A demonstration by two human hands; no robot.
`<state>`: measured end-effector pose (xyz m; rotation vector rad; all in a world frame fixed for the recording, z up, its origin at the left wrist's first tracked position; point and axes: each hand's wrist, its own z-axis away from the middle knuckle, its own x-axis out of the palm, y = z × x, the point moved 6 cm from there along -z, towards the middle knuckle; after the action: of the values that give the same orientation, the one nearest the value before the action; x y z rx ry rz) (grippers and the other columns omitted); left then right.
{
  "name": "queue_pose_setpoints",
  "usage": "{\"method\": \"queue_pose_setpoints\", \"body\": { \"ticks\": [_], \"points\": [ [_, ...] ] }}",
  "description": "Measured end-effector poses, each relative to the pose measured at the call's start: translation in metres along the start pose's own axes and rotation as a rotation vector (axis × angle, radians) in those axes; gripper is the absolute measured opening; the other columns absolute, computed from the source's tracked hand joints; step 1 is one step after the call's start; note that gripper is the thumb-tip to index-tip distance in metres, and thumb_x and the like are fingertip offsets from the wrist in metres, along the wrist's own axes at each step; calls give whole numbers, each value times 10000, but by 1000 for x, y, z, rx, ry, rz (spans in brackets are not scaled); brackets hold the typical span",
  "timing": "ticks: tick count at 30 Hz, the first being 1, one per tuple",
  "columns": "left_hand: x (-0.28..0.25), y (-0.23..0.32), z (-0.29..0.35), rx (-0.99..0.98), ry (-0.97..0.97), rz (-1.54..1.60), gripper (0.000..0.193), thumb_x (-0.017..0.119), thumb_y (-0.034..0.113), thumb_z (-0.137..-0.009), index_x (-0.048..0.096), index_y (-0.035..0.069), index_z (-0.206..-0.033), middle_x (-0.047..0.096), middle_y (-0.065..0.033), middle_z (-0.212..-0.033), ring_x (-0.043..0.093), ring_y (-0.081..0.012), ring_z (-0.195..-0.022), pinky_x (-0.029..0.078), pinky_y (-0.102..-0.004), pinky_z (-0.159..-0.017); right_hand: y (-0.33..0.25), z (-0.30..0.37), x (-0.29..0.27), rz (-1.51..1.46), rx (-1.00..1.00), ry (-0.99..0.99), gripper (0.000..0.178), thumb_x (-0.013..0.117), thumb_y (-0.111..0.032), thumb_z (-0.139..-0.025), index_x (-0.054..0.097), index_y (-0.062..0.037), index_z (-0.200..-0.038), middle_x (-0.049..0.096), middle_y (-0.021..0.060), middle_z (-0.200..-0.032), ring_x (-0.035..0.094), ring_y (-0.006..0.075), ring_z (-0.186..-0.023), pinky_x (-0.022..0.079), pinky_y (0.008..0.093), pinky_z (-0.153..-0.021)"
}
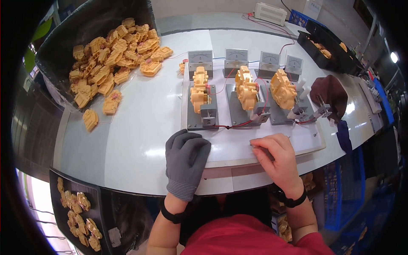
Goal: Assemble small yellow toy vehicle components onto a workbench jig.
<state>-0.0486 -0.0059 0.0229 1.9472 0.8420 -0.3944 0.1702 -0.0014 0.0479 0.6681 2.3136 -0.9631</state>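
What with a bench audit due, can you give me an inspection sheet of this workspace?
Surface: white table bearing a board.
Job's things: three yellow parts on grey fixtures, meters behind.
Clutter: brown cloth right of the fixtures.
Left hand: gloved, curled at the board's near edge; contents hidden.
Right hand: bare, pinched over the board; contents unclear.
Cables: red wires at the fixtures, blue wire between meters.
Surroundings: black bin heaped with more parts, upper left.

white table (131,140), loose yellow parts (111,103) at left, white board (229,146) mid-table, dark red cloth (330,91) at right
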Motion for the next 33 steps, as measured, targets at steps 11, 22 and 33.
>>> {"method": "queue_pose_setpoints", "body": {
  "ticks": [11,22,33],
  "points": [
    [3,2,-1,-38,-10,-20,116,725,96,-793,688,82,-902,630,-77,-976,525,-312,-1094,426,-408,-925,5,-6,9,123,43,11,142,750,-130,-779,687,-103,-903,595,29,-794,566,241,-737,424,365,-663],
    [3,-2,2,-28,22,31,131,727,85,-794,689,85,-920,645,-71,-998,519,-321,-1122,421,-412,-952,1,-5,8,123,30,65,131,746,-121,-778,686,-102,-893,595,32,-789,567,242,-733,428,364,-656],
    [2,-2,5,28,-6,63,142,690,85,-821,679,39,-954,621,-94,-1059,492,-294,-1149,406,-385,-969,-19,-1,8,-142,45,113,133,718,-61,-805,670,-81,-928,617,43,-794,569,241,-738,429,349,-668]
  ]
}}
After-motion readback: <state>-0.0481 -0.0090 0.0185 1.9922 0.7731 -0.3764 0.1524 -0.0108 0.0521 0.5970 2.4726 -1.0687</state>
